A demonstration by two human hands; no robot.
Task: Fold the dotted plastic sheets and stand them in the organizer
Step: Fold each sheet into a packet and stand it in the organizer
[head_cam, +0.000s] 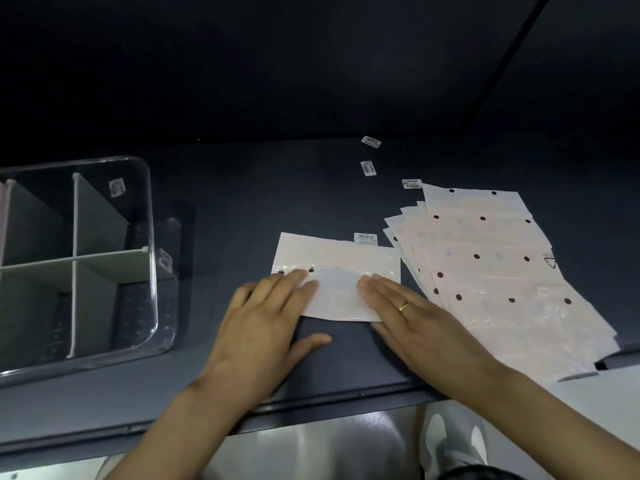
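A pale dotted plastic sheet (337, 268) lies folded on the dark table in front of me. My left hand (263, 317) presses flat on its left end with straight fingers. My right hand (412, 313), wearing a gold ring, presses flat on its right end. A fanned pile of several more dotted sheets (491, 268) lies to the right, partly overhanging the table edge. The clear organizer (152, 258) with white dividers stands at the left, and its visible compartments hold nothing.
Small white barcode stickers (368, 168) lie scattered on the dark table (242, 209) behind the sheets. The table's front edge runs just below my wrists, with a shiny floor and a white shoe (453, 441) beneath.
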